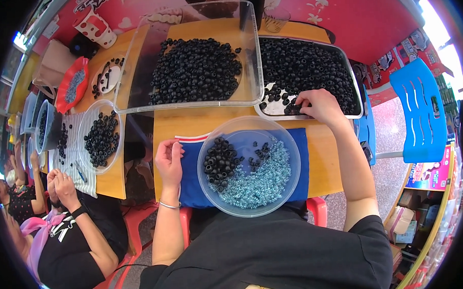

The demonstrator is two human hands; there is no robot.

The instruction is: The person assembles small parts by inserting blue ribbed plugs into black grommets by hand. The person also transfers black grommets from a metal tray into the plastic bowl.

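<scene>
My right hand [319, 104] reaches into the front left of a metal tray [362, 109] of small black ring-like pieces [308, 65]. Its fingertips are pinched together among the pieces; what they hold is hidden. My left hand [169, 156] hovers above the table, left of a round clear tub [295, 168], with its fingers curled closed. Whether something lies inside them cannot be seen. In the tub, a cluster of black pieces [219, 157] sits at the left, beside many small pale-blue coil-like pieces [258, 187]. Several dark pieces lie among the coils.
A big clear bin [189, 106] of black pieces stands behind the tub. Blue cloth [192, 189] lies beneath the tub. To my left, a co-worker's hands [62, 188] are beside another tub [120, 143]; a red dish [67, 102] stands farther back. A blue chair [419, 112] is at right.
</scene>
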